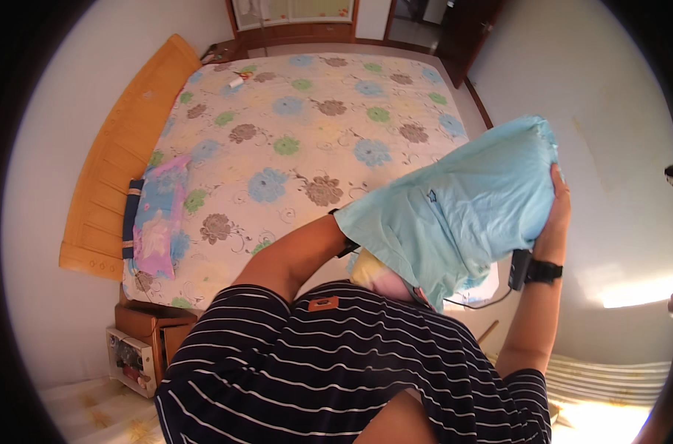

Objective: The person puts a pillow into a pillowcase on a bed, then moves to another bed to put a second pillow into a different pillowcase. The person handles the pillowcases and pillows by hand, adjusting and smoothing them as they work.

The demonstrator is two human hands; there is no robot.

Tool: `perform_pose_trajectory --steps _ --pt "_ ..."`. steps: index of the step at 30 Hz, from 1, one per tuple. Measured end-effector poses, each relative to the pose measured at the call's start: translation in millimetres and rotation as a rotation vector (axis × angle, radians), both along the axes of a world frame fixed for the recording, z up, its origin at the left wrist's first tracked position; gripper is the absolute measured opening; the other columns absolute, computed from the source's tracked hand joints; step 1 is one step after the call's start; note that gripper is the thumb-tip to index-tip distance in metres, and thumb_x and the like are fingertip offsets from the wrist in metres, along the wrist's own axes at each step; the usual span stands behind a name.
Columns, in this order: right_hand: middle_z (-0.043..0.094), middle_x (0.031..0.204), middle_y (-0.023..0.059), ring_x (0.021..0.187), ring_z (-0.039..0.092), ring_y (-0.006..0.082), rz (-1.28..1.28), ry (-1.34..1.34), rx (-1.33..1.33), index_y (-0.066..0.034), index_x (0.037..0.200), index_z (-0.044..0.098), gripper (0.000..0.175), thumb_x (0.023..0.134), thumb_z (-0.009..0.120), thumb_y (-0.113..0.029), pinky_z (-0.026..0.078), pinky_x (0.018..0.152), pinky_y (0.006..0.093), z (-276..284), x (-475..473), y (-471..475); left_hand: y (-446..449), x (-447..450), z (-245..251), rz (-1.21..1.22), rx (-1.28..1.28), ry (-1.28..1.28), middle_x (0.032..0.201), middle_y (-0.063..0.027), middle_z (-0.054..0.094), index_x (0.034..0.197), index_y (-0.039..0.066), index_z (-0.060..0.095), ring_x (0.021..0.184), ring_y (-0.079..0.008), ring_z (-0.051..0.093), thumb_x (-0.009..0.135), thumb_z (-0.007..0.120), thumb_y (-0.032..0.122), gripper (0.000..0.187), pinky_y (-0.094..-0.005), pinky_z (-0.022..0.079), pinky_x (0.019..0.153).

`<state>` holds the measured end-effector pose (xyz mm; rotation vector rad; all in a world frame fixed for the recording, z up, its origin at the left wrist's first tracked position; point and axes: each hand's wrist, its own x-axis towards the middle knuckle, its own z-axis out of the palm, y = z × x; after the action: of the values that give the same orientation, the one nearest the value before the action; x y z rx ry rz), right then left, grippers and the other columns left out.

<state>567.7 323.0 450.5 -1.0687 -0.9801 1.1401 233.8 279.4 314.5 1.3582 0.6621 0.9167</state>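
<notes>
A light blue pillowcase (458, 188) with a small star on it is held up before my body, above the right side of the bed. My left forearm goes in under its lower left edge, and the fabric hides my left hand. My right hand (560, 205) grips the case along its right side, with part of the fingers hidden. Below the case, close to my striped shirt, part of a yellow and pink pillow (372, 272) shows. Each wrist wears a black strap; a dark device (518, 270) with a cable sits at the right one.
Beneath the case lies a bed with a floral sheet (331, 133). A blue and pink pillow (159, 216) lies by the wooden headboard (111, 161). A white roll (236, 82) and orange-handled scissors (245, 74) are at the far left corner. A wall (597, 183) stands at right.
</notes>
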Motion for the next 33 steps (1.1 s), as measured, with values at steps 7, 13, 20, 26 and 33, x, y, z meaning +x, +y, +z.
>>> perform_pose_trajectory --steps 7,13,20,26,33 --pt "0.062 0.119 0.0184 0.107 0.06 0.026 -0.331 -0.734 -0.203 -0.0006 0.133 0.053 0.055 0.094 0.065 -0.037 0.049 0.092 0.0374 -140.9 39.9 17.6 8.2 10.3 -53.3 -0.135 -0.006 0.255 0.125 -0.017 0.061 0.135 -0.001 0.05 0.116 -0.0277 0.061 0.101 0.05 0.023 0.041 -0.0416 0.05 0.095" --pt "0.021 0.16 0.0115 0.141 0.034 0.0313 0.709 -0.333 -0.387 -0.0203 0.16 0.013 0.124 0.067 0.067 -0.083 0.04 0.103 0.0555 -151.7 -10.4 -89.1 21.0 -5.4 -113.5 0.01 -0.652 0.077 0.119 -0.0183 0.063 0.131 -0.003 0.05 0.111 -0.0313 0.064 0.103 0.045 0.02 0.037 -0.0438 0.054 0.09" --pt "0.032 0.15 0.018 0.139 0.033 0.0286 0.477 -0.342 -0.293 -0.0007 0.154 0.0 0.125 0.07 0.09 -0.02 0.031 0.115 0.0431 -223.8 -72.1 -101.6 10.7 -3.5 -154.6 0.105 -0.746 0.096 0.121 -0.0241 0.06 0.129 -0.009 0.043 0.103 -0.0372 0.068 0.097 0.035 0.009 0.037 -0.0453 0.059 0.09" --pt "0.043 0.14 0.0278 0.132 0.045 0.0398 0.167 -1.118 -0.056 0.0023 0.151 0.015 0.111 0.07 0.087 -0.023 0.042 0.107 0.045 -254.6 -97.0 -63.9 -1.5 -3.1 -169.2 0.139 -0.748 0.083 0.119 -0.0226 0.062 0.131 -0.007 0.044 0.1 -0.0329 0.069 0.099 0.04 0.014 0.039 -0.0429 0.06 0.086" --pt "0.062 0.121 0.0238 0.112 0.058 0.0437 0.3 -1.181 0.204 -0.0122 0.138 0.051 0.064 0.077 0.07 -0.005 0.049 0.096 0.0477 -222.3 -101.9 -64.5 -19.3 -31.0 -171.9 0.028 -0.744 0.292 0.106 -0.0169 0.069 0.122 -0.002 0.055 0.088 -0.0269 0.071 0.101 0.046 0.026 0.036 -0.036 0.059 0.076"
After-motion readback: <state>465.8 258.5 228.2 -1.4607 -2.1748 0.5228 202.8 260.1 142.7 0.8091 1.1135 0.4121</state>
